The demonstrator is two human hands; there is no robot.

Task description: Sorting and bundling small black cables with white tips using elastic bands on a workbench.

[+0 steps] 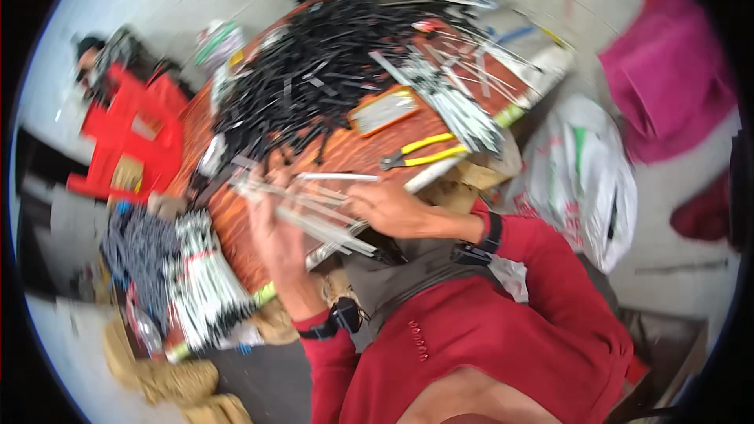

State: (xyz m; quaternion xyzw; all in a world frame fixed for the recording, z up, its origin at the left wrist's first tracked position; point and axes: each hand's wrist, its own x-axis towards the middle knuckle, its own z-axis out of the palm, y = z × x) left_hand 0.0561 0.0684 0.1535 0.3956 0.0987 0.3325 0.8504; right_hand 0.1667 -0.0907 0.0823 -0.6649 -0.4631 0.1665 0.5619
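Observation:
Over the near edge of the wooden table, my left hand (276,232) is closed around a loose bunch of thin, pale, translucent strips (326,229) that fan out to the right. My right hand (389,208) is beside the strips' right side, its fingers curled; blur hides what they pinch. A single white strip (338,177) lies just beyond the fingers of my right hand. Cutting pliers with yellow handles (428,151) rest on the table farther right. Behind them sits a shallow orange-rimmed tray (383,111) with a pale inside.
A large heap of black strips (314,71) covers the table's far side. Bundled pale strips lie at right (463,110) and at left (206,279), beside grey cloth (137,247). A red plastic stool (133,129) stands left; a white plastic bag (577,180) is on the right.

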